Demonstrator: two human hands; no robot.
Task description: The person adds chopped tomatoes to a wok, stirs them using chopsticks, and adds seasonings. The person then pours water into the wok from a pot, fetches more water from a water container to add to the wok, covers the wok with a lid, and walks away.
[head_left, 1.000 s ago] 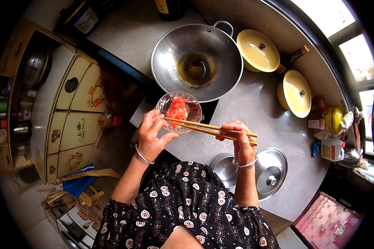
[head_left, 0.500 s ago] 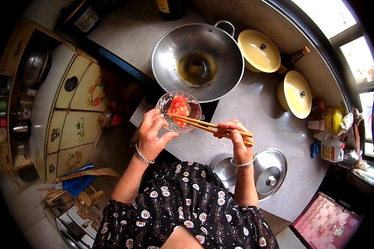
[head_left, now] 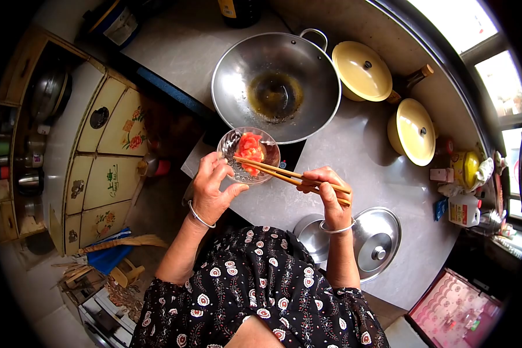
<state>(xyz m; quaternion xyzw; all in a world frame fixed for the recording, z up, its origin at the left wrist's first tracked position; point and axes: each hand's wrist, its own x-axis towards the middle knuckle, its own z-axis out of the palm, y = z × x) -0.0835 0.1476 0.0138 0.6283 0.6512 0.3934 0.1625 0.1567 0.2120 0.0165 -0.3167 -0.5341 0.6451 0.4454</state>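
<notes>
My left hand (head_left: 210, 188) grips the near left rim of a clear glass bowl (head_left: 267, 139), thumb and fingers pinched at its edge. Red chopped pieces that look like tomato (head_left: 250, 148) lie in the bowl. In my right hand (head_left: 329, 188) is a pair of wooden chopsticks (head_left: 281, 172), closed round their thick ends; the tips reach into the bowl at the red pieces. Just beyond the bowl stands a large metal wok (head_left: 232, 75) with a pool of dark yellowish oil (head_left: 275, 95) at its bottom. The bowl hangs over the wok's near edge.
Two yellow lidded pots (head_left: 362, 69) stand at the right by the wall, with a bottle (head_left: 414, 78) between them. A small metal pot (head_left: 313, 238) and a metal lid (head_left: 378, 246) lie near my right forearm. A white jug (head_left: 464, 210) sits far right.
Both hands stay almost in place. The chopsticks and my right hand have shifted very slightly left; the bowl has barely moved.
</notes>
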